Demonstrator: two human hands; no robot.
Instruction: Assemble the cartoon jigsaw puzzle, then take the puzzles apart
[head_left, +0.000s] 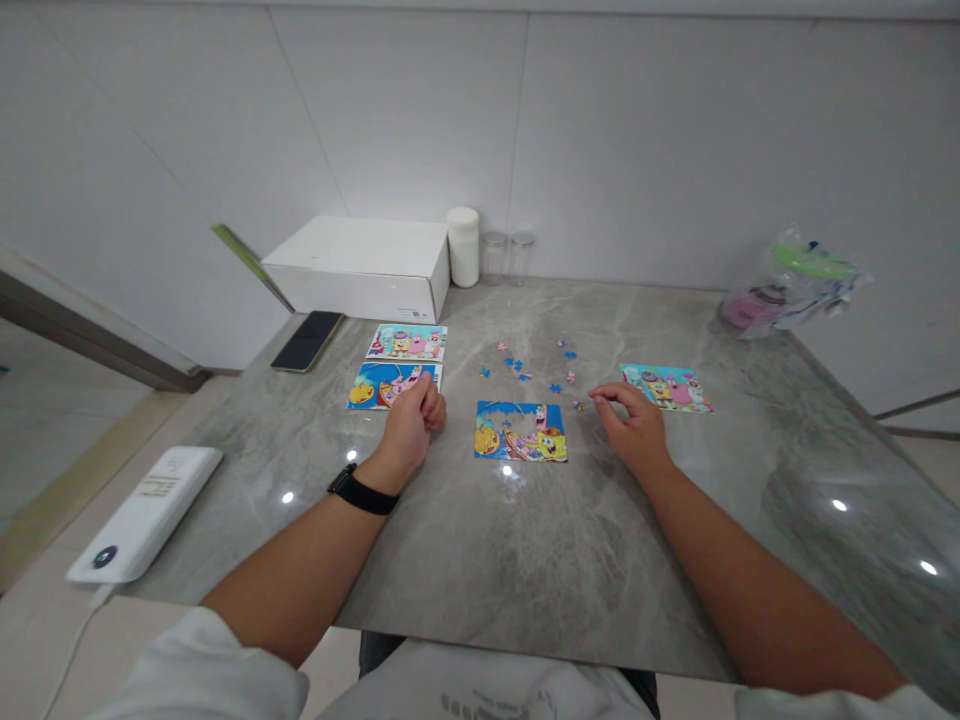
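Note:
A small cartoon jigsaw puzzle (520, 432), partly filled with gaps along its top, lies on the grey marble table (525, 540) between my hands. My left hand (412, 420) rests left of it as a loose fist, a black band on the wrist; nothing shows in it. My right hand (631, 422) lies right of the puzzle, fingers pinched together near a loose piece (578, 405); what they hold is too small to make out. Several loose blue and pink pieces (525, 366) are scattered behind the puzzle.
Two finished puzzles (407, 342) (391, 385) lie at the left, another (667, 387) at the right. A phone (307, 340), white box (364, 266), white jar (463, 246), two clear jars (507, 256), a plastic bag (787, 288) and a white power bank (146, 512) stand around.

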